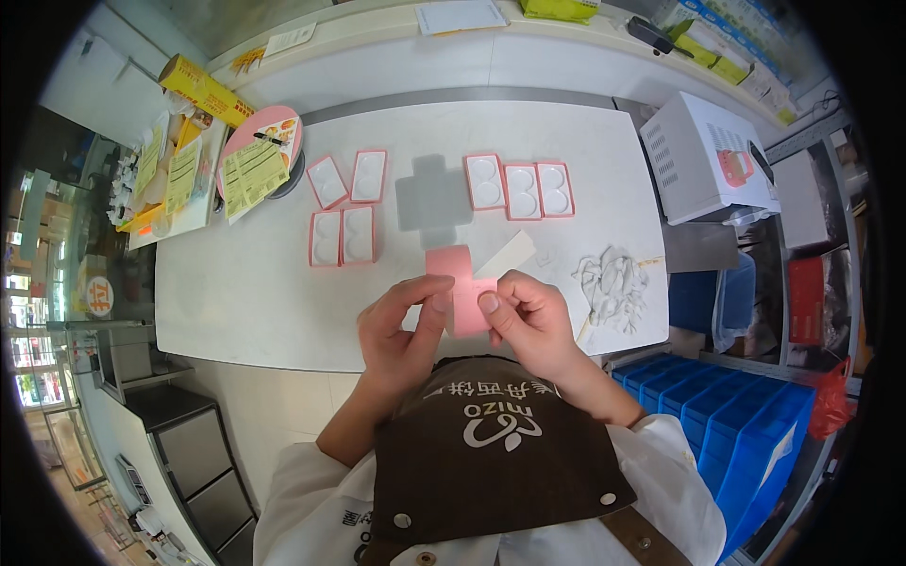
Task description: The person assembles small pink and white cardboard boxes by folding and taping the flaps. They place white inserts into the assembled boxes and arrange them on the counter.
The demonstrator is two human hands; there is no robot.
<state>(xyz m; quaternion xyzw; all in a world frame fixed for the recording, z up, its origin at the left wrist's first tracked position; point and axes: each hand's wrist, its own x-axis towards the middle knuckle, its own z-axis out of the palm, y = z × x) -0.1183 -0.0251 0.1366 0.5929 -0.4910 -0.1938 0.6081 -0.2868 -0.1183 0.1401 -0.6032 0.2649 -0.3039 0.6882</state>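
Brown apron [491, 453] over a white coat fills the foreground nearest the camera, with both forearms rising from it toward the white table [245, 283]. Beyond the hands, the table carries the rest of the scene. Right of the right hand stands a white boxy appliance [703, 156], with blue crates [746, 415] below it off the table edge. A flat grey die-cut sheet [432, 200] lies directly beyond the hands, well apart from them. Pink-rimmed tray inserts flank it: a group of four [344, 206] beyond and to the left, a row of three [520, 188] beyond and to the right. A crumpled white cloth [613, 286] lies just right of the right hand; a cream strip [505, 257] lies just beyond the right fingertips.

Left hand [401, 330] and right hand [528, 316] meet at mid-line, each closed in a pinch on the pink card blank [455, 283], thumb on the near face and fingers curled behind. The blank sits between the two hands and projects away from them toward the grey sheet. Its long axis appears to run near to far, the lower part gripped, the upper flap free above the fingertips. Neither hand is clearly nearer: the left grips the left edge, the right the lower right edge, so the piece is shared about equally.
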